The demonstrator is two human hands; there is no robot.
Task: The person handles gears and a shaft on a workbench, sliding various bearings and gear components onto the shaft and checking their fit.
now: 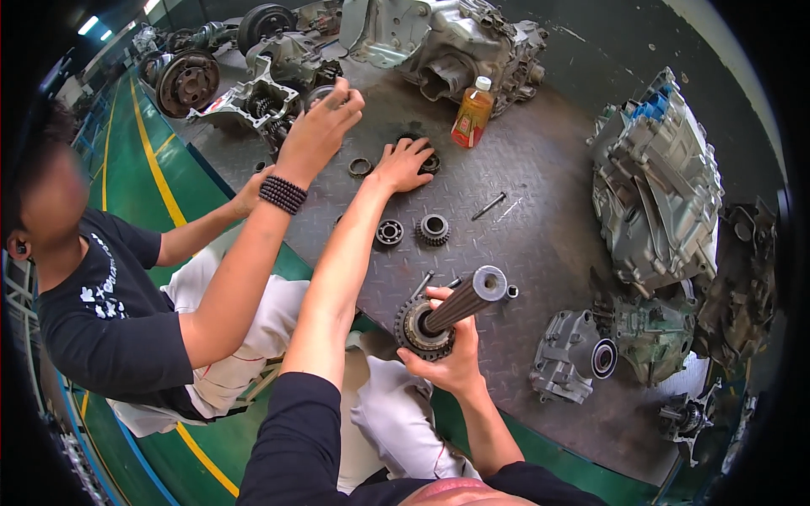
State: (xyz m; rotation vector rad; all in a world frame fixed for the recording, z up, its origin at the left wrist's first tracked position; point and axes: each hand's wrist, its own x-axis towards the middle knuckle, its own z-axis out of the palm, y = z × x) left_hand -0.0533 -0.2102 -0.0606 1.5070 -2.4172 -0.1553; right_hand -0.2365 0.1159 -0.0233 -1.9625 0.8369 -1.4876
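My right hand [456, 358] is wrapped round a splined gear shaft [462, 302], tilted up toward me. A toothed gear [413, 325] sits round the shaft's lower part, beside my thumb. Farther off, my left hand [403, 167] reaches across the bench, its fingers curled over a dark gear ring [433, 163]; the palm hides part of it. A smaller metal ring [360, 167] lies just left of that hand. Between my hands rest a ball bearing [390, 233] and a steel gear [433, 229].
A co-worker on the left holds a raised hand [325, 126] near my left arm. On the metal bench [540, 236] are a bolt [489, 206], a drink bottle [472, 112], a large gearbox housing [654, 190], a smaller housing [567, 358] and an opened casing [253, 97].
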